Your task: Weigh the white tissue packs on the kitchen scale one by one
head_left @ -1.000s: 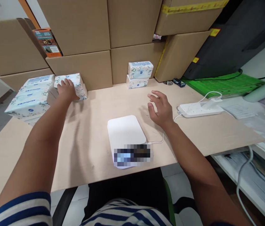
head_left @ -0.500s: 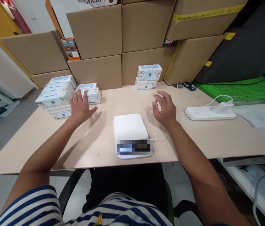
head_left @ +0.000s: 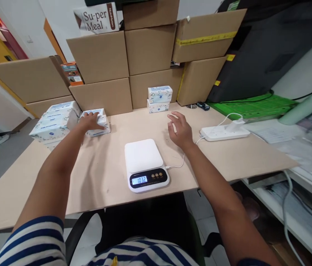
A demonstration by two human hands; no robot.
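At centre left of the frame, your left hand [head_left: 90, 122] is spreading over the tissue packs [head_left: 100, 123], its grip on them unclear; your right hand [head_left: 180, 129] is hovering half-curled and empty right of centre; the white scale [head_left: 144, 157] is sitting at lower centre, showing 103.2.

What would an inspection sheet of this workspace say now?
Surface: pale table, small marks.
Things: white packs piled left, nearer packs beside them, stacked packs at the back; white scale, display lit.
Clutter: small dark object at the back.
Hands: left hand over the nearer packs, grip unclear; right hand raised, holding nothing.
Cables: white cable from scale, towards power strip.
Surroundings: cardboard boxes behind, green plastic right.
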